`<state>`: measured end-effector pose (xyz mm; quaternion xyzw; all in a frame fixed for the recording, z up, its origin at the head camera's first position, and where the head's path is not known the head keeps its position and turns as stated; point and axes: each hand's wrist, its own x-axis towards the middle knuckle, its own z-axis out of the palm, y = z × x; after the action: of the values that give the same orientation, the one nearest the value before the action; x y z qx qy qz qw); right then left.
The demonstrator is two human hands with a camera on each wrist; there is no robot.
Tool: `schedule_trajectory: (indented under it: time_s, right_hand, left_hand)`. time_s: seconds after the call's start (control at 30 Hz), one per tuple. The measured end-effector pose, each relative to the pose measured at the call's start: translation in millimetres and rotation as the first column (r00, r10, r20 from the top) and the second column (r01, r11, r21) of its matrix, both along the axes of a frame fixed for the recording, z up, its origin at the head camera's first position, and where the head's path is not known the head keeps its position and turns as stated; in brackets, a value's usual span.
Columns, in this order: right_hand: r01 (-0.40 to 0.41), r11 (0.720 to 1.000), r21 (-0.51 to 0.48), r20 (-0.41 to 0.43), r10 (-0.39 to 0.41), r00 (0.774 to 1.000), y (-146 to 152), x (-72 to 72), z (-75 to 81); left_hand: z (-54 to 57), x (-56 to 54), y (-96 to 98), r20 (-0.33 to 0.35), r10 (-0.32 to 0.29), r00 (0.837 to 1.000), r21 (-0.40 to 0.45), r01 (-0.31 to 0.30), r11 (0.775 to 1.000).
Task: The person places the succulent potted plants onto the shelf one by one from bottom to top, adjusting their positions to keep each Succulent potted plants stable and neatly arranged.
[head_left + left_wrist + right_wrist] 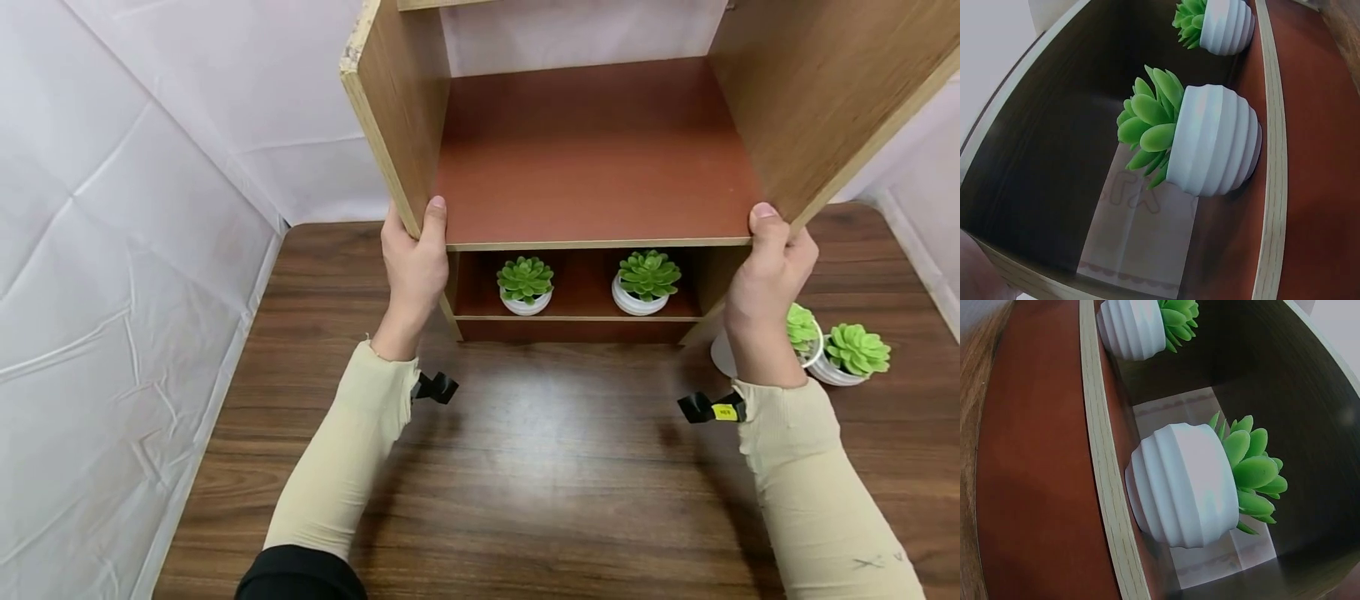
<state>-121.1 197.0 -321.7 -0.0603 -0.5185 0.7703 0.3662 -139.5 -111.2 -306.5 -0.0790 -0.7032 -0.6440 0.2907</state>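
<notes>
My left hand (pixel 417 273) grips the left side panel of a wooden shelf unit (pixel 600 154), thumb at the front edge. On the opposite side my right hand (pixel 771 271) holds the right panel at about the same height, its thumb near the corner of the reddish-brown board. Fingers behind the panels are mostly hidden. Below that board, the lower compartment holds two green succulents in ribbed white pots, a left one (pixel 525 283) and a right one (pixel 647 282). Both pots stand upright near the compartment's front edge; the left wrist view shows a ribbed pot (pixel 1213 140) close up.
To the right of the unit, partly behind my right forearm, stand a white pot with a light green plant (pixel 802 327) and another potted succulent (pixel 857 350). The dark wood table (pixel 540 500) runs up to white cloth-like walls (pixel 112 250).
</notes>
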Motion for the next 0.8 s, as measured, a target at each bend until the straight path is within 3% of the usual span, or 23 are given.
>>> schedule_trajectory:
  time_s: [0.33, 0.5, 0.8]
  right_hand:
    - [-0.017, 0.998, 0.053, 0.051, 0.015, 0.999, 4.0, 2.8, 1.6]
    - [-0.037, 0.996, 0.086, 0.088, 0.029, 0.996, 8.4, 5.0, 1.6]
    - [-0.073, 0.995, 0.074, 0.078, 0.067, 0.995, 7.3, 10.1, 1.7]
  left_hand:
    - [-1.3, -1.2, 1.3, -0.002, -0.025, 1.0, 0.016, 0.025, 1.0]
    - [-2.7, -3.1, 2.8, 0.004, -0.003, 1.0, 0.017, 0.003, 1.0]
    - [-2.0, -3.6, 1.7, -0.006, 0.002, 1.0, 0.02, -0.002, 1.0]
